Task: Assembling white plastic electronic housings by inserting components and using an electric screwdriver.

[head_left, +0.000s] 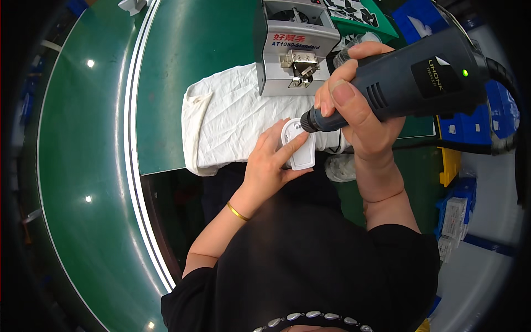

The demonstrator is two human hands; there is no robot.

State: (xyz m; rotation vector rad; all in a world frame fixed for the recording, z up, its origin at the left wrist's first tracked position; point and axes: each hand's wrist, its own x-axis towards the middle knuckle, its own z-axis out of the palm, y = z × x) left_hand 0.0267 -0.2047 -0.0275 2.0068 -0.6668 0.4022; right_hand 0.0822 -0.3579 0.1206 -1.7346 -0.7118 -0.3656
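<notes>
My right hand (362, 99) is wrapped round a dark grey electric screwdriver (423, 77) with a small green light near its cable end. Its black nose points down and left, meeting a white plastic part (302, 154) with a rounded end. The bit's tip is hidden at the contact. My left hand (271, 152) grips that part from its left side, one finger lying across its face close to the screwdriver nose. Part and hand are at the front edge of a white cloth (232, 122) on the green table.
Behind the cloth stands a grey machine (298, 50) with a metal mechanism on its front. A green bin (368, 19) of black and white pieces is beyond it. Blue bins (470, 130) and a black cable (503, 83) are at right. A green conveyor (91, 166) runs along the left.
</notes>
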